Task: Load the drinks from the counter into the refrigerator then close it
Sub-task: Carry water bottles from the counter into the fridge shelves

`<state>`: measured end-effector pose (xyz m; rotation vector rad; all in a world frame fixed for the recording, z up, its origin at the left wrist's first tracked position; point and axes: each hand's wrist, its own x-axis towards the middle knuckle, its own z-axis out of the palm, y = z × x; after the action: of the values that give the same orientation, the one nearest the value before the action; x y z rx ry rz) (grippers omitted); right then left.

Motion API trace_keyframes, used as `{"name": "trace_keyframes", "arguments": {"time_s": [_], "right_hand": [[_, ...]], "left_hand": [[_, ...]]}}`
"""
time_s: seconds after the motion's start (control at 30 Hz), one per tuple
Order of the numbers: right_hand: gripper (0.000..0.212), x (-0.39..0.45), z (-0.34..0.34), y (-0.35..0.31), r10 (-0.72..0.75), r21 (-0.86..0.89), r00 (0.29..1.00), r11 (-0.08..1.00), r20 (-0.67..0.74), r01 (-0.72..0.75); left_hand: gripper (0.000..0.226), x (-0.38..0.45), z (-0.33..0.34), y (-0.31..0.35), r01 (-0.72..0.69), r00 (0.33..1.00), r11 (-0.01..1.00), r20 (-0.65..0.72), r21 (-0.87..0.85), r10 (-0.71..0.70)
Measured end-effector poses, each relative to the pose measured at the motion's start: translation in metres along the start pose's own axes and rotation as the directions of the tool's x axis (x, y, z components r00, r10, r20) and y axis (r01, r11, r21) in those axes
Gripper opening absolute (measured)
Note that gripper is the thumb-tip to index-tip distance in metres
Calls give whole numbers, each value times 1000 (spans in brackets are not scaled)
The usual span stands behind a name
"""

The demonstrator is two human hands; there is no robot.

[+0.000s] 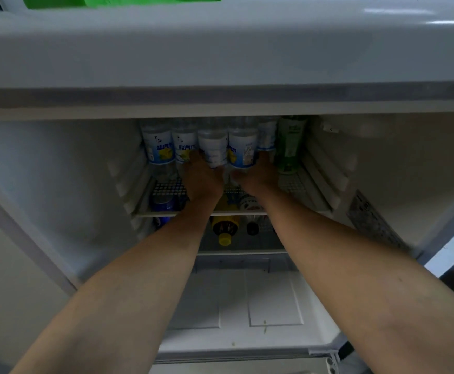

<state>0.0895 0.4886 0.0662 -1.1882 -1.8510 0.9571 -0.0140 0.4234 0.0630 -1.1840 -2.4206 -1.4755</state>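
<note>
Refrigerator (58,184), white inside, door open, fills the frame; we look down into it past two bare forearms.

Upper wire shelf (166,188), centre of frame: we count five clear plastic bottles with white-and-blue labels standing in a row, plus one green-labelled bottle (290,147) at the right end. From left: first bottle (157,147), second bottle (184,148), third bottle (212,149), fourth bottle (243,151), fifth bottle (266,139) partly hidden behind the fourth. Labels carry blue lettering and a yellow patch; writing too blurred for us to read.

Left hand (202,176) reaches in at the base of the second and third bottles, fingers against them. Right hand (258,175) sits at the base of the fourth and fifth bottles. Fingertips of both are hidden among the bottles; we cannot tell whether either hand grips or only pushes.

Lower shelf, just below centre: one blue can (163,202) at left, one dark bottle with a yellow cap (225,230) lying with cap toward us, one bottle with a black cap (252,225) beside it. Their labels unreadable.

White crisper drawer cover (247,298) at lower centre. Grey rating sticker (371,220) on the right inner wall, print illegible. Green object (123,1) at the top edge, above the refrigerator.
</note>
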Motion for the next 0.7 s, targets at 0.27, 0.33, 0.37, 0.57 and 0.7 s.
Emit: {"name": "trace_keyframes", "arguments": {"time_s": [0.27,0.33,0.37,0.57,0.7], "right_hand": [[70,1,4,0,44,32,999,999,-28,-43],[70,2,4,1,63,40,997,997,-47,-61],[71,3,4,1,75,44,996,996,-52,-73],[78,4,4,2,113,32,993,993,-34,-112],[50,-7,6,-2,58,19,981,998,-183,-55]], "left_hand": [[44,3,3,-1,37,998,998,55,-51,-34],[47,3,1,-1,52,996,996,83,-73,-46],[46,3,-1,-2,49,995,996,89,-79,-41],[27,2,-20,-13,-37,998,998,53,-59,40],[14,-4,-21,-8,-116,980,991,155,-73,126]]}}
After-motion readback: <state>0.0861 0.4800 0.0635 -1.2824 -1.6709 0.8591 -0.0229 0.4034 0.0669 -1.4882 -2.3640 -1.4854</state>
